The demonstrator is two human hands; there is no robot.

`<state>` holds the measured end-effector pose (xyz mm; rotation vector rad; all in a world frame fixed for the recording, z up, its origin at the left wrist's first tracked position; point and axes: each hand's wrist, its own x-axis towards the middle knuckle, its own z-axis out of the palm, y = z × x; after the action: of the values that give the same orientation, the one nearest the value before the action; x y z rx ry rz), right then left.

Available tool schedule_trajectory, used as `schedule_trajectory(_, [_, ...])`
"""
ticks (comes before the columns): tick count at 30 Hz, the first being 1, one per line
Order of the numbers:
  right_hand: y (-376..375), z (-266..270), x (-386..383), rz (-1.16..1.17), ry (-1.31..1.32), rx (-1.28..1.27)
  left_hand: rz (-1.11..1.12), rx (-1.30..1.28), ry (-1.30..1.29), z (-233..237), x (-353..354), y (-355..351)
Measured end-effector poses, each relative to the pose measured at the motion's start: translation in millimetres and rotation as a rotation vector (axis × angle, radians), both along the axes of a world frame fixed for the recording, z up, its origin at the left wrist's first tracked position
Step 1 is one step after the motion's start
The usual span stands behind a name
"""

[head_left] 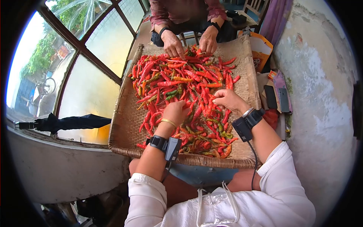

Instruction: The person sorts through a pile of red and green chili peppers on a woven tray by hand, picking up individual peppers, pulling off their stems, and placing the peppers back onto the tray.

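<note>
The left hand is reaching down among the red peppers, its fingertips hidden, so I cannot tell whether they are gripping one. Well apart from it, the right hand is holding thumb and forefinger close together at the heap; whether a pepper is sitting between them, I cannot tell. The peppers, with some green and orange ones mixed in, are lying across a woven tray. Another person's hands are touching the far edge of the heap. Leftward, a folded umbrella is lying by the window
</note>
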<state>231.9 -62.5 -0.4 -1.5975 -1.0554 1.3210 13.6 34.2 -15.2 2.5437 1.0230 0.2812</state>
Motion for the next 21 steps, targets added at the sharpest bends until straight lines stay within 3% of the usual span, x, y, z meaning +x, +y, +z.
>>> schedule_trajectory(2, [0.0, -0.3, -1.0, 0.024, 0.122, 0.002, 0.034, -0.371, -0.275, -5.5, 8.6, -12.8])
schedule_trajectory(6, [3.0, 4.9, 3.4, 0.055, 0.028, -0.092, -0.011, -0.336, -0.231, -0.9, 13.3, -21.1])
schedule_trajectory(7, [8.0, -5.4, 7.7, -0.077, 0.236, -0.009, 0.035, -0.469, -0.269, 5.2, 12.8, -23.3])
schedule_trajectory(9, [9.6, 0.1, 20.1, -0.331, 0.376, 0.135, 0.138, -0.768, -0.383, 6.3, 14.2, -24.2])
schedule_trajectory(10, [8.9, 1.8, 21.8, -0.48, 0.447, 0.202, 0.139, -0.775, -0.377, 4.2, 13.8, -24.1])
schedule_trajectory(12, [7.6, -2.2, 23.9, -0.477, 0.434, 0.175, 0.071, -0.779, -0.4, 4.6, 13.6, -21.9])
schedule_trajectory(18, [1.8, 12.4, -26.1, 0.148, 0.079, -0.009, 0.067, -0.998, -0.401, 14.2, 17.0, -30.1])
schedule_trajectory(21, [4.9, -11.8, -33.2, 0.22, 0.118, 0.054, -0.078, -0.993, -0.278, 6.9, 16.6, -32.6])
